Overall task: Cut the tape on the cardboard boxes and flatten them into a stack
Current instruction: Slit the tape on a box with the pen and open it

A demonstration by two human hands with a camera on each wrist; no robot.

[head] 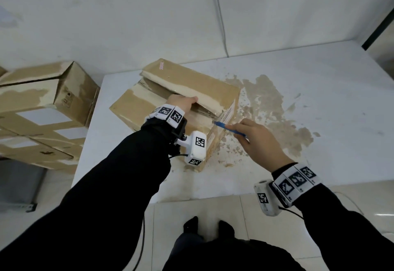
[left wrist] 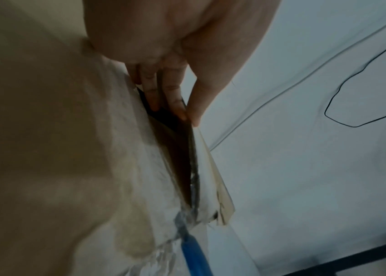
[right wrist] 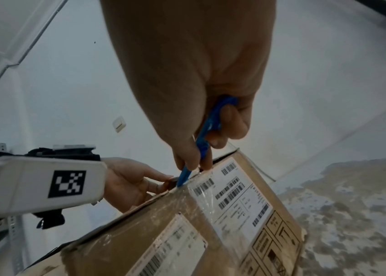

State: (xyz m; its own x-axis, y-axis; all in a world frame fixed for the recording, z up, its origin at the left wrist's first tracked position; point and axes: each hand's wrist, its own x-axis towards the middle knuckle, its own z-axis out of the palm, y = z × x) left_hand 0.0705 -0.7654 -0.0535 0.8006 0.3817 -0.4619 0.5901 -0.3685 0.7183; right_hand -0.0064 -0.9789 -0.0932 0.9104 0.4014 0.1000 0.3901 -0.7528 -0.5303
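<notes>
To the left of the table (head: pixel 319 91), off its edge, stands a stack of cardboard boxes (head: pixel 42 108) with white labels. On the table, near its left end, lies the box (head: pixel 149 102) with the top seam partly open. The left hand (head: pixel 181 102) is at this seam, its fingers (left wrist: pixel 173 97) hooked into the gap and the thumb on the outside of the raised flap (head: pixel 187 83), so it grips the flap. At the right end of the box, the right hand (head: pixel 258 140) is closed around a blue cutter (head: pixel 229 129). Its tip seems to touch the clear tape (right wrist: pixel 201 198) at the top corner, beside the shipping labels (right wrist: pixel 236 194). To the right of the box the table has brown worn patches (head: pixel 275 113).
</notes>
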